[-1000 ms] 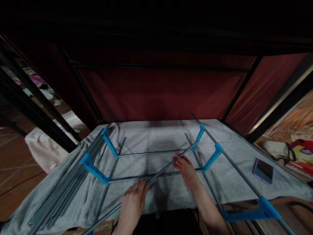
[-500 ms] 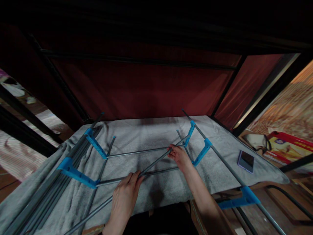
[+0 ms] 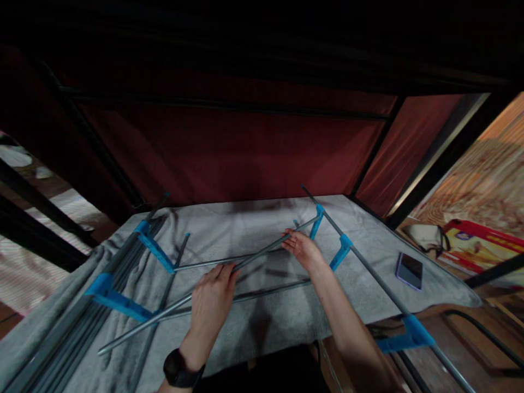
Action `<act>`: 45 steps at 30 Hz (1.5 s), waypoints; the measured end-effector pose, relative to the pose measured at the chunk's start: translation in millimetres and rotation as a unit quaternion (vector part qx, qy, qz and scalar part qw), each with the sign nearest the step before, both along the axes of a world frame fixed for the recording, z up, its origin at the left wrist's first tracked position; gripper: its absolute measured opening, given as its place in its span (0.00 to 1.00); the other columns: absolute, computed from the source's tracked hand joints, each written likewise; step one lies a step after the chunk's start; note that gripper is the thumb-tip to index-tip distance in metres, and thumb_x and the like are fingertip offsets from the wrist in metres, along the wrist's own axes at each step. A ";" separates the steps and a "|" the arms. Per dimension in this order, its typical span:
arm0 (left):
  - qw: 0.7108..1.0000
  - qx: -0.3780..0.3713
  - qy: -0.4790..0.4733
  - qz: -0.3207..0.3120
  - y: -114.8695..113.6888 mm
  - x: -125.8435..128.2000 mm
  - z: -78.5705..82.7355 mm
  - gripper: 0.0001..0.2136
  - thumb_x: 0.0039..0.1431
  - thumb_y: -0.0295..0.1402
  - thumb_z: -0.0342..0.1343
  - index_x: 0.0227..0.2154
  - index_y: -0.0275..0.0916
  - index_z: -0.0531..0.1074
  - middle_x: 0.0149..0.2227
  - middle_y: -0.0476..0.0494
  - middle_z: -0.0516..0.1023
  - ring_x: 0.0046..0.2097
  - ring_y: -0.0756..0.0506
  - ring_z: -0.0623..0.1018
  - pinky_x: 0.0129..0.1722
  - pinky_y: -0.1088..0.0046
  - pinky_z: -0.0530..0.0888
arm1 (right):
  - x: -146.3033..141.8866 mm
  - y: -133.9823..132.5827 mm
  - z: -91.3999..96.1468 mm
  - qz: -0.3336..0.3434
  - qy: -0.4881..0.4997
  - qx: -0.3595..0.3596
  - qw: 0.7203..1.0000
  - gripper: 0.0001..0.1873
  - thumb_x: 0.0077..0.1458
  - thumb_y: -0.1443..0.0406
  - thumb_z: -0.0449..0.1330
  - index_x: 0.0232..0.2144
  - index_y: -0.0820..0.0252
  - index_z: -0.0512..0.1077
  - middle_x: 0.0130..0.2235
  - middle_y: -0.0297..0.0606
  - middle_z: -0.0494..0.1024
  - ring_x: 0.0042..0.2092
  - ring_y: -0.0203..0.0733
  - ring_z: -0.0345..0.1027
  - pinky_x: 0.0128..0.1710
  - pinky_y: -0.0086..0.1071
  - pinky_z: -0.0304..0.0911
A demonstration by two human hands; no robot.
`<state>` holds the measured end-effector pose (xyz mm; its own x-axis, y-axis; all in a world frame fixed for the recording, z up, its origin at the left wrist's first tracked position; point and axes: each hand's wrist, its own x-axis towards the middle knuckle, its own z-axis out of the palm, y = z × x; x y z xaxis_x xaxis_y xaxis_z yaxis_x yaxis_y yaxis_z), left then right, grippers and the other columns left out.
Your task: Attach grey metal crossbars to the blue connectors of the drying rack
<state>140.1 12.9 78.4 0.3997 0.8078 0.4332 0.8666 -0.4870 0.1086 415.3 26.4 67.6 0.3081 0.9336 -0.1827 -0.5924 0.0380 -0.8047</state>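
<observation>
A grey metal tube (image 3: 262,252) slants upward from lower left to upper right, raised above a blue-jointed tube frame. My left hand (image 3: 215,295) is wrapped round its middle, back of the hand up, with a dark watch on the wrist. Farther along, my right hand (image 3: 303,250) holds the tube loosely between thumb and fingers. The tube's far end meets a blue plastic bracket (image 3: 316,218); whether it is seated there I cannot make out. Its near end hangs free over the left side. A second blue bracket (image 3: 340,252) sits beside my right forearm on the right-hand pole (image 3: 372,273).
Several loose grey tubes (image 3: 88,316) lie bundled at the left, beneath blue brackets (image 3: 120,303). A phone (image 3: 409,270) rests on the grey blanket (image 3: 257,218) at the right. Beyond stand a red box (image 3: 478,245) and a dark red curtain panel (image 3: 254,153).
The tube in my hands has risen and tilted less steeply, its near end coming into view at left. Both hands have moved up slightly with it, and the view has shifted a little.
</observation>
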 end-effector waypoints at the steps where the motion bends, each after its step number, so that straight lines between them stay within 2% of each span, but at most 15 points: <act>1: 1.000 0.004 0.001 -0.001 3.9 1.1 2.0 0.15 0.70 0.39 0.48 0.47 0.40 0.78 0.40 0.40 0.82 0.39 0.40 0.80 0.38 0.66 0.72 | 1.4 2.0 1.0 0.000 0.001 0.000 1.000 0.05 0.49 0.65 0.64 0.33 0.56 0.76 0.34 0.37 0.82 0.35 0.40 0.75 0.42 0.35 0.70; 7: 1.000 0.022 0.010 -0.006 22.6 5.6 10.4 0.16 0.70 0.39 0.48 0.47 0.39 0.78 0.40 0.40 0.81 0.40 0.40 0.79 0.40 0.66 0.71 | 8.3 14.0 5.3 0.001 0.000 -0.005 1.000 0.04 0.50 0.66 0.64 0.32 0.57 0.75 0.33 0.37 0.82 0.33 0.38 0.74 0.41 0.34 0.70; 18: 1.000 0.008 -0.004 -0.008 38.4 8.4 18.2 0.15 0.69 0.38 0.48 0.46 0.38 0.78 0.40 0.39 0.81 0.40 0.40 0.79 0.41 0.65 0.71 | 12.1 22.7 4.6 0.006 0.019 -0.008 1.000 0.04 0.51 0.67 0.63 0.32 0.56 0.76 0.34 0.36 0.82 0.33 0.38 0.74 0.41 0.34 0.71; 26: 1.000 0.026 0.016 -0.007 45.1 8.3 21.0 0.16 0.70 0.39 0.47 0.47 0.38 0.78 0.39 0.39 0.81 0.40 0.39 0.80 0.41 0.66 0.71 | 11.5 23.0 7.5 0.004 0.015 -0.004 1.000 0.04 0.51 0.66 0.63 0.32 0.55 0.75 0.32 0.36 0.82 0.33 0.38 0.74 0.39 0.33 0.72; 34: 1.000 0.029 0.004 -0.012 44.7 10.7 26.6 0.17 0.70 0.38 0.46 0.47 0.38 0.78 0.40 0.38 0.81 0.41 0.39 0.80 0.41 0.64 0.71 | 13.1 24.1 9.9 0.006 0.027 0.004 1.000 0.05 0.53 0.68 0.60 0.32 0.55 0.76 0.33 0.35 0.82 0.34 0.38 0.75 0.41 0.33 0.71; 45: 0.999 0.033 0.024 -0.028 57.5 11.1 45.2 0.15 0.69 0.37 0.48 0.47 0.37 0.78 0.40 0.39 0.81 0.41 0.38 0.79 0.43 0.63 0.70 | 14.1 27.0 15.5 0.009 0.044 0.002 0.999 0.04 0.54 0.67 0.61 0.33 0.56 0.76 0.34 0.35 0.82 0.34 0.37 0.74 0.43 0.33 0.70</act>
<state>151.3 70.4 123.6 0.4647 0.7545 0.4635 0.8417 -0.5388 0.0332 429.4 53.4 83.1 0.2738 0.9397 -0.2049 -0.6620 0.0296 -0.7489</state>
